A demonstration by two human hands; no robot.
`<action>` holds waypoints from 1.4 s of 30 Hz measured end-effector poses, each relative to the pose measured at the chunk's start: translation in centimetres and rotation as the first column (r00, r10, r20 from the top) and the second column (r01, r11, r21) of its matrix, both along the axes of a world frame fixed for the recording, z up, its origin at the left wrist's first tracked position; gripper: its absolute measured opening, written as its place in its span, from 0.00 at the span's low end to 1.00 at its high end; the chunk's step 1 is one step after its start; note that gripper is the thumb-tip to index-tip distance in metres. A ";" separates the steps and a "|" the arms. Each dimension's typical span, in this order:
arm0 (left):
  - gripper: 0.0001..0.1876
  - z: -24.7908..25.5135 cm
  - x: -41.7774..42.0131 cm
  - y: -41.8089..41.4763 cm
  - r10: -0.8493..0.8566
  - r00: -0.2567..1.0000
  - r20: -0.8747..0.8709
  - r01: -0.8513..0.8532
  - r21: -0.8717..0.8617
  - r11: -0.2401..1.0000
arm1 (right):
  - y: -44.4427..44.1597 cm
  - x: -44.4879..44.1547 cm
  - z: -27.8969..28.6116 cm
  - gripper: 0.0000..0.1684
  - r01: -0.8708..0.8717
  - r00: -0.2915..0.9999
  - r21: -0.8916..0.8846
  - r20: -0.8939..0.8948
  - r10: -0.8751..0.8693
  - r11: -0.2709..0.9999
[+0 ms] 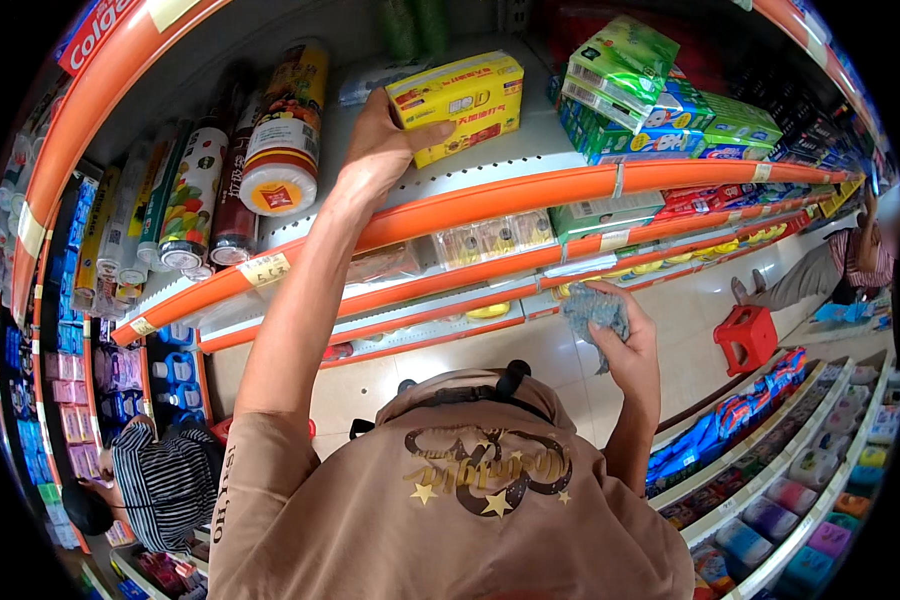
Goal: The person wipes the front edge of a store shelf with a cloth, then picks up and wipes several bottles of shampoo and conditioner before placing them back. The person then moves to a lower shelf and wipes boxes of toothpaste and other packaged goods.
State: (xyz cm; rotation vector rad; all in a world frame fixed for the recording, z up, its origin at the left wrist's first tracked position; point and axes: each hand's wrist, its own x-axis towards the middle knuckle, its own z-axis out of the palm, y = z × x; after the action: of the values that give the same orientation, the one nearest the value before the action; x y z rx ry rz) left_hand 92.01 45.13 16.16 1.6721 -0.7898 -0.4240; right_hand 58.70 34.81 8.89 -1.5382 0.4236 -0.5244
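My left hand (382, 142) grips a yellow soft pack, apparently of tissues (469, 112), by its left end, with the thumb across its front. The pack is tilted over the white metal shelf (495, 171), near its orange front edge. In my right hand (630, 341), lower and out over the aisle, is a crumpled grey-blue cloth (594, 309), pinched between thumb and fingers. Rolls of plastic bags (283, 135) stand to the left of my left hand. To the right of the yellow pack, green packs (622, 64) lie stacked on blue-green boxes (645, 142).
Lower shelves hold clear-wrapped packs (495, 238) and a green box (607, 216). A red plastic stool (746, 337) stands in the aisle at right. One person (165, 480) in stripes is at lower left, another (855, 259) at far right. Stocked shelving (765, 487) lines the lower right.
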 end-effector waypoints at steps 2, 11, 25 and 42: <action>0.35 0.1 -1.0 0.5 0.074 0.993 0.089 -0.071 -0.037 0.997 | 0.2 0.2 0.3 0.25 -0.003 1.000 -0.005 -0.009 0.003 1.000; 0.35 0.6 -6.0 5.7 0.249 0.839 0.484 -0.089 -0.328 0.940 | 1.2 1.1 1.7 0.25 0.083 0.994 -0.214 0.089 -0.065 0.973; 0.24 1.6 -12.7 9.4 0.044 0.638 0.768 0.283 -0.288 0.915 | 7.9 7.8 10.9 0.29 0.245 0.864 -0.866 0.399 0.308 0.436; 0.26 -0.4 -14.5 12.2 -0.299 0.954 -0.041 0.249 -0.454 0.856 | 4.2 1.2 5.4 0.18 0.475 0.840 -0.290 0.430 -0.330 0.831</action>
State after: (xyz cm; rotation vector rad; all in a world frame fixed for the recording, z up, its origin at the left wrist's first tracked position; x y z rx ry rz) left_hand 77.47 57.32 15.79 1.1019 -0.9664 -0.4863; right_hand 59.89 38.99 14.27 -1.6812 0.3757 -1.2792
